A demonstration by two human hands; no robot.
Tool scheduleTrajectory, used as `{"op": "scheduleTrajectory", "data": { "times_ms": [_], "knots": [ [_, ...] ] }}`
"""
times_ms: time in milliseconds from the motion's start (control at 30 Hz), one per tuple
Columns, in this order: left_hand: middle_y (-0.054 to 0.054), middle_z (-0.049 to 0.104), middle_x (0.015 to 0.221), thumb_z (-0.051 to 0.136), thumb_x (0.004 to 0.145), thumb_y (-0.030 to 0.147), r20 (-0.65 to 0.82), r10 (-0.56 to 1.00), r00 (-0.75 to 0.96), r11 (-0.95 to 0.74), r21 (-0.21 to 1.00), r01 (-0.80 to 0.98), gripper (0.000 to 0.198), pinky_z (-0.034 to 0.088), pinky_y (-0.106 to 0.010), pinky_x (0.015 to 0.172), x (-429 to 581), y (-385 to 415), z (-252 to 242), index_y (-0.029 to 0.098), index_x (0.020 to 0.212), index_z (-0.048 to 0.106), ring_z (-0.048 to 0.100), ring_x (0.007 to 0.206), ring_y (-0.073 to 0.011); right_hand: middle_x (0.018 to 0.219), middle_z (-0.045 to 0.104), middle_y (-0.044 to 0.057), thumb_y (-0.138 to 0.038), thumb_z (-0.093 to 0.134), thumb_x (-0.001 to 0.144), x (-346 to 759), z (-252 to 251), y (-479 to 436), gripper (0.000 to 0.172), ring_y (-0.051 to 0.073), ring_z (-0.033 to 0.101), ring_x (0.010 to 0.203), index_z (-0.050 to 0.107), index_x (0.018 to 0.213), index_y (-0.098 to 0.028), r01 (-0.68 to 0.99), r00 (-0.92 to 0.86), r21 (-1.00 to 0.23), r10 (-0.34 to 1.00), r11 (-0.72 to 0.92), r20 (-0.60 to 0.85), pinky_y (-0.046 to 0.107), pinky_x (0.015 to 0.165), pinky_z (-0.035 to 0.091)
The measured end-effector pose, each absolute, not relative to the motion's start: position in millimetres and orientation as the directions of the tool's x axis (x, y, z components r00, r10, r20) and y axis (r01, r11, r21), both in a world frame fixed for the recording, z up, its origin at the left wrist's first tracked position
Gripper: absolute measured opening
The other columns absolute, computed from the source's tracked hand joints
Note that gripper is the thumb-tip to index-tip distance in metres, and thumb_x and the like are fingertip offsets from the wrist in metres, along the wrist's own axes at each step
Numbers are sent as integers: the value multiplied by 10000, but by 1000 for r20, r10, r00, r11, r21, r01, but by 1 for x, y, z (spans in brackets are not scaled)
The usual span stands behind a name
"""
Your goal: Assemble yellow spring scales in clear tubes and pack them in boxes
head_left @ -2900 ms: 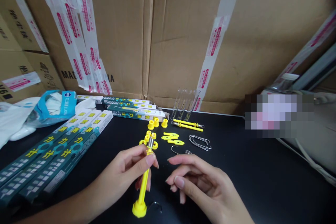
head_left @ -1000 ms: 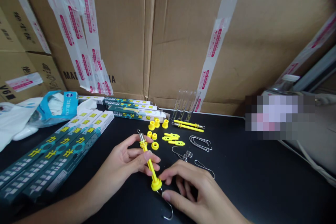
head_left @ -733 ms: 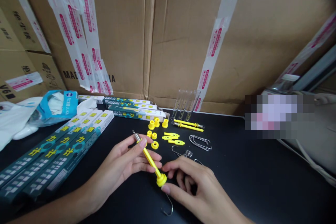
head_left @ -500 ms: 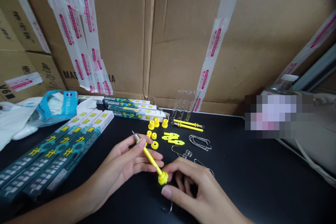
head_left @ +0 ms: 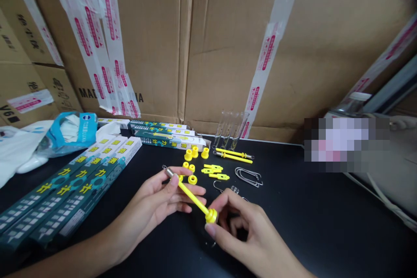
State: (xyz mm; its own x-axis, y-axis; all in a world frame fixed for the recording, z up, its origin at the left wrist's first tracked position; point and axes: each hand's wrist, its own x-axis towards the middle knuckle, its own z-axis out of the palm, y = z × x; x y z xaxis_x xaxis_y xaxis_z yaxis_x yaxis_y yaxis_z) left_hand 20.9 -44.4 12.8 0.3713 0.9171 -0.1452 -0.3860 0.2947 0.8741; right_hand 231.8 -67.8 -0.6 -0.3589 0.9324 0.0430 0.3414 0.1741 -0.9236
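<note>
While our left hand (head_left: 148,200) curls shut around the yellow rod (head_left: 192,195), our right hand (head_left: 247,234) pinches its round cap (head_left: 211,215) firmly, keeping the rod steady and straight.

The left hand (head_left: 153,200) and right hand (head_left: 241,230) sit close, with the yellow rod (head_left: 192,195) across the gap, so no way through there. Yellow caps (head_left: 192,180) and spring hooks (head_left: 224,189) block just ahead. Long boxes (head_left: 65,208) wall off the left. Passage runs right along the black table (head_left: 309,191), past the wire clips (head_left: 248,177); glass tubes (head_left: 230,130) stand at the far edge.
</note>
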Motion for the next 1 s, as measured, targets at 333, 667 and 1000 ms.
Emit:
{"op": "scheduleTrajectory", "data": {
  "times_ms": [333,667,1000],
  "knots": [
    [50,633,532,605,896,554,-90,897,432,92,996,15,430,353,-200,434,21,-45,8,189,1108,524,472,387,-95,779,652,20,-434,529,986,238,5,-72,238,166,622,679,661,987,-236,390,-198,-861,943,326,267,251,564,489],
    [72,582,547,563,924,554,-38,914,404,18,998,53,346,268,-205,406,23,-45,-1,222,1014,523,382,373,-83,822,718,42,-344,576,968,280,2,-14,186,178,603,627,707,927,-218,713,-243,-497,840,494,485,304,590,506],
    [25,584,692,541,951,442,-48,902,430,-63,969,240,326,370,-244,547,20,-50,5,200,1146,641,471,583,-138,882,723,52,-303,673,922,287,-5,1,105,250,635,873,757,911,-242,695,-360,-417,786,585,503,399,801,523]
  ]
}}
